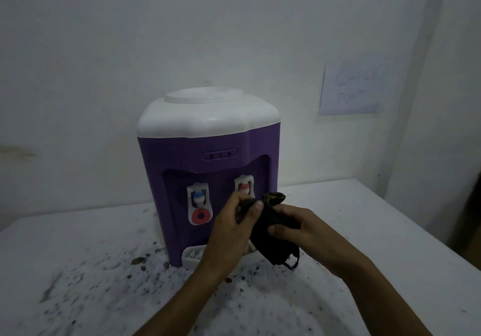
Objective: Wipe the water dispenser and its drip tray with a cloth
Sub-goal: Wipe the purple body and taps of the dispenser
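A purple water dispenser with a white top stands on a white table, against the wall. It has a blue tap on the left and a red tap on the right. Its white drip tray sits at the base, partly hidden by my left hand. Both hands hold a dark cloth just in front of the dispenser's lower right. My left hand pinches the cloth's upper end. My right hand grips its middle, and the loose end hangs down.
The white table is scattered with dark specks and crumbs of dirt, densest in front of the dispenser. A pale paper sheet is stuck on the wall at the right. The table's right edge runs near a wall corner.
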{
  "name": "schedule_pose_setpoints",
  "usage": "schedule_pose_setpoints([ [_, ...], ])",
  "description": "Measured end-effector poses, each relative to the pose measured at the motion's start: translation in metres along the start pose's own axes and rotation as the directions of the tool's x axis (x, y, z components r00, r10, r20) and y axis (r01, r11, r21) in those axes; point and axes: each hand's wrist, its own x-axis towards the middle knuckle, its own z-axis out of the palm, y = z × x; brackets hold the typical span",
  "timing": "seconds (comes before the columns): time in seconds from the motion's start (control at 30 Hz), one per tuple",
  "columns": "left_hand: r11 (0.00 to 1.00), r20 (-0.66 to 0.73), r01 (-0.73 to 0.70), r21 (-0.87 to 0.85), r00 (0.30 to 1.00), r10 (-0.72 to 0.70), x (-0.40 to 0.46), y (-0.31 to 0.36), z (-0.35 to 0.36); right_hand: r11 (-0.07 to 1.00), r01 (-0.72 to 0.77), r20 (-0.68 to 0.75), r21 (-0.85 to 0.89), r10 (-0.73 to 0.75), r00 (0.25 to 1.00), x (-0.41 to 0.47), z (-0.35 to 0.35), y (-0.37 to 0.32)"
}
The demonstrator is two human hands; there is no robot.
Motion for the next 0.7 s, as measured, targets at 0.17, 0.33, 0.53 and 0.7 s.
schedule_pose_setpoints([
  [0.17, 0.988, -0.025, 0.091, -0.124, 0.995, -0.095, -0.001, 0.007, -0.004, 0.992, 0.079, -0.169, -0.097, -0.094, 0.981, 0.004, 0.004, 0.007],
  [0.33, 0.96, 0.113, 0.129, -0.248, 0.988, -0.103, -0.006, 0.008, -0.005, 0.99, 0.136, -0.234, 0.028, -0.126, 0.964, 0.005, 0.009, 0.005],
  [0.53, 0.977, -0.041, -0.074, -0.201, 0.997, 0.067, -0.001, 0.019, -0.005, 0.957, 0.25, -0.36, 0.146, -0.184, 0.914, 0.021, 0.024, -0.021],
  [0.7, 0.981, -0.385, -0.193, -0.005, 0.906, 0.177, 0.002, 0.033, -0.025, 0.932, 0.306, -0.388, 0.194, -0.214, 0.897, 0.035, 0.026, -0.037],
])
